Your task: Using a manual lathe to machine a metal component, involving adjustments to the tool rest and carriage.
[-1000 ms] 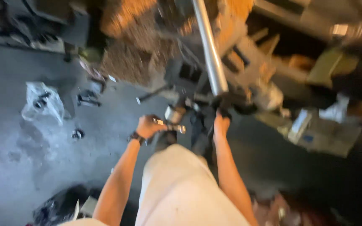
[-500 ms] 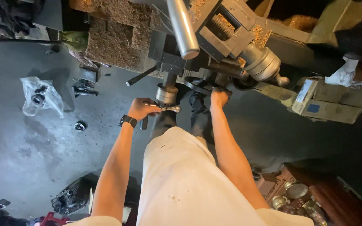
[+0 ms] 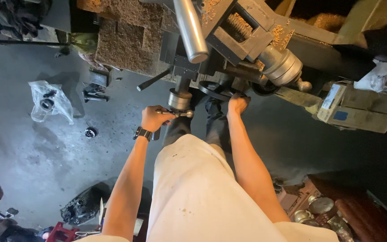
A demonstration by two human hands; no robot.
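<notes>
Grey workshop floor below a lathe (image 3: 247, 40) | left hand (image 3: 154, 118) closed around metal crank handle (image 3: 181, 114) at lathe's front edge | right hand (image 3: 237, 104) gripping black handwheel (image 3: 215, 89) just beside.

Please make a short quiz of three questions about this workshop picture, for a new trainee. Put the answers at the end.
1. True or false: the left hand is closed around a small metal crank handle on the machine.
2. Which thing does the right hand grip? A) the black handwheel B) the cardboard box C) the plastic bag on the floor
3. Fill in: on the left wrist there is a dark ____.

Key: 1. True. 2. A. 3. watch.
</notes>
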